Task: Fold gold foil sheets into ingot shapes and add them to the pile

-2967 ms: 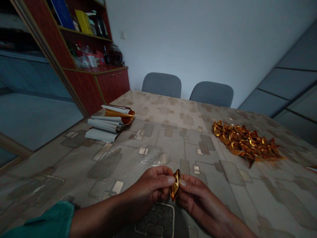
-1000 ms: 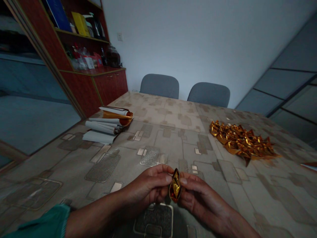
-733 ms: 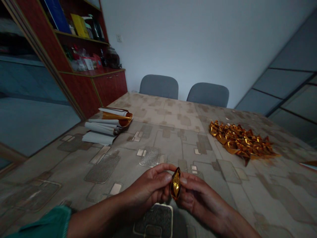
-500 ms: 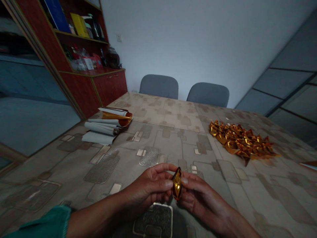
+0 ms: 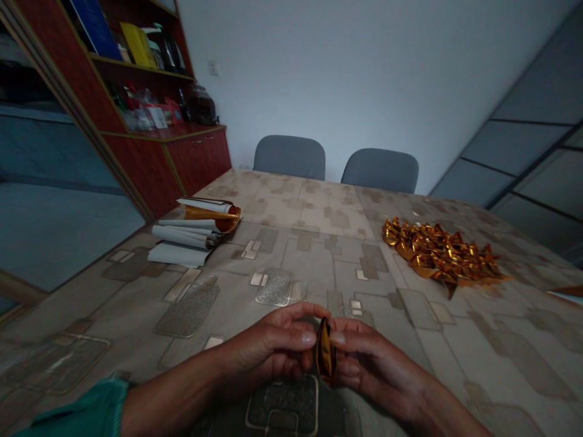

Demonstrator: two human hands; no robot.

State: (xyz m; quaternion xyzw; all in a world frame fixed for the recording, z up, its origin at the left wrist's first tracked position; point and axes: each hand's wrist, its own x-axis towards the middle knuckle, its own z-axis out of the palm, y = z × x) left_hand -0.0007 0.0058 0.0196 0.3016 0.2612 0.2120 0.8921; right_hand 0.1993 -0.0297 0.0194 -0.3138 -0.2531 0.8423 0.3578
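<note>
A small folded piece of gold foil paper [image 5: 325, 358] stands on edge between my two hands, just above the near part of the table. My left hand [image 5: 273, 352] pinches its left side with thumb and fingers closed. My right hand [image 5: 364, 364] pinches the right side the same way. A pile of several folded gold foil pieces [image 5: 439, 255] lies on the table to the far right. A stack of curled gold-and-white foil sheets [image 5: 195, 230] lies at the far left.
The table [image 5: 319, 243] wears a beige patterned oilcloth. Two grey chairs [image 5: 289, 156] stand at its far side. A red-brown cabinet [image 5: 155, 145] with cluttered shelves stands at the left, and a plain wall lies behind.
The foil piece has turned edge-on and sunk slightly between my fingers. Both hands kept their pinch. The view has shifted a little.
</note>
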